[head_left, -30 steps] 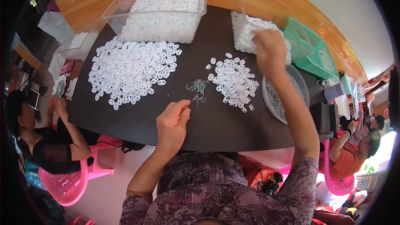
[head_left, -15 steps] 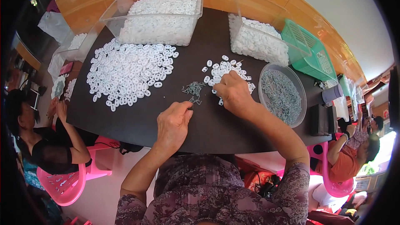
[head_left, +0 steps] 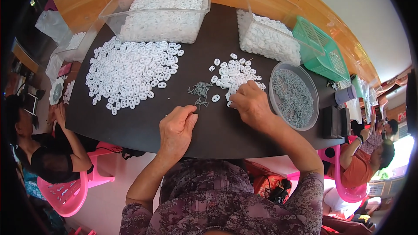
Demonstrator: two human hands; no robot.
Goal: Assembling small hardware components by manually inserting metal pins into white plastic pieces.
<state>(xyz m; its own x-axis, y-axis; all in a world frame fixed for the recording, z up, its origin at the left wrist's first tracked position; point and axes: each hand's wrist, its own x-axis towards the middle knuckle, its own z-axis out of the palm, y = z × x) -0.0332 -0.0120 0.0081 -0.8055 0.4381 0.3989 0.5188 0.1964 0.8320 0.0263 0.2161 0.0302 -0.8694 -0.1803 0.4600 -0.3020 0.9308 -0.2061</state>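
Pinching lightly should serve us: left hand [head_left: 176, 129] just beside the grey screws [head_left: 199, 89], right hand [head_left: 252, 104] apart from it, at the white pieces [head_left: 233, 74]; whether either grips anything, we can't tell.

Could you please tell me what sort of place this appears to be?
Probably an informal small-parts workroom: white, oval, two-holed pieces heaped on a dark brown table, a round, clear plastic tub of thin grey screw-like parts, and a person on a pink plastic chair.

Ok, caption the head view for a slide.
Right hand at the smaller heap of white two-holed pieces, left hand beside the loose grey screws.
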